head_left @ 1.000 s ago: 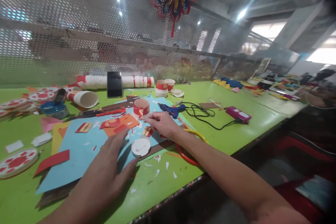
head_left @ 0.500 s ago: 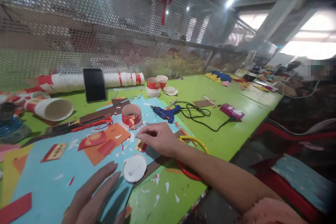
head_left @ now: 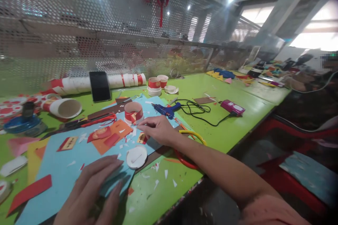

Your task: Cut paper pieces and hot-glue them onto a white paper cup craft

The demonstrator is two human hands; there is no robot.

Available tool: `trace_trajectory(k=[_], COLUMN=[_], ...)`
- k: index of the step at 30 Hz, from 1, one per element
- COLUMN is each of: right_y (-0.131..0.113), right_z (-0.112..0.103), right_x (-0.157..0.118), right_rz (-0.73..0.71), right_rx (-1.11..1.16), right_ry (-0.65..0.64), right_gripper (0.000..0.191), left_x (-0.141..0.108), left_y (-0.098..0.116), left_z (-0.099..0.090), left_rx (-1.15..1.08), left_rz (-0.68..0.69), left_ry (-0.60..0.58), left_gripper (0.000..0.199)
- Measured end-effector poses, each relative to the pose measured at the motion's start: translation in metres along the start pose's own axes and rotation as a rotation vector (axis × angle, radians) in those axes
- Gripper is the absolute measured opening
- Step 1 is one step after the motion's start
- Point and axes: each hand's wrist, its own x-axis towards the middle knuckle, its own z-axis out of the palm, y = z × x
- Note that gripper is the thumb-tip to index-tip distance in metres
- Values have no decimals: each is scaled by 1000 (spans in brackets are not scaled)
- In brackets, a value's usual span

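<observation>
My left hand (head_left: 92, 190) hovers at the lower left over the blue paper sheet (head_left: 60, 165), fingers and thumb apart and holding nothing. A round white disc (head_left: 136, 157) lies just beyond its fingertips. My right hand (head_left: 157, 130) is closed, thumb and fingertips pinched together beside a short ring cut from a red and white paper cup (head_left: 133, 113). Anything in that pinch is hidden or too small to make out. Under the right hand sits a small red and yellow paper piece (head_left: 142, 138). Red paper scraps (head_left: 101, 133) rest on an orange sheet (head_left: 120, 132).
A blue glue gun (head_left: 166, 110) lies behind my right hand, its black cable running to a purple box (head_left: 232, 108). Scissors with orange handles (head_left: 99, 119), a phone (head_left: 100, 86), stacked paper cups (head_left: 126, 81) and a loose cup (head_left: 63, 107) stand or lie at the left.
The view has shifted, so the left side of the table shows more. My left thumb now shows more fully. The right hand stays pinched near the cup ring.
</observation>
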Motion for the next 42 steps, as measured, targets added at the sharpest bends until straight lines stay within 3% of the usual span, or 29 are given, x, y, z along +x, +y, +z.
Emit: trace_trajectory(k=[3,6,10,13,17,23,29,37,42], right_y=[-3,-4,-4,-3,-3,-7,-11,-17,-22], right_z=[-2,-3,-1,0,-1,-2,-6,-11,-11], right_x=[0,0,-2,-5,-5,-4,-6,-10,-16], right_rz=[62,84,79,71,83,221,276,42,-86], right_rx=[33,56,89,123,186,320,191,-20,-132], right_ry=[5,62,39,8,-14,-84,-240,-443,-483], right_gripper=[23,22,27,29,28,17,18,18,23], left_x=[12,29,47,53,59,61,56,50,49], left_y=[7,8,4,9,18,24,23,10,9], left_z=[-6,-5,3,6,6,6,15,22,22], left_rx=[-11,22,32,58,111,135,221,179,178], left_rz=[-161,-162,-346,-392,-353,-254,-125,-54,-69], left_ry=[-50,-123,-279,-334,-436,-469,-470,-411,-415], left_gripper=[27,30,54,69,76,59,49,38,36])
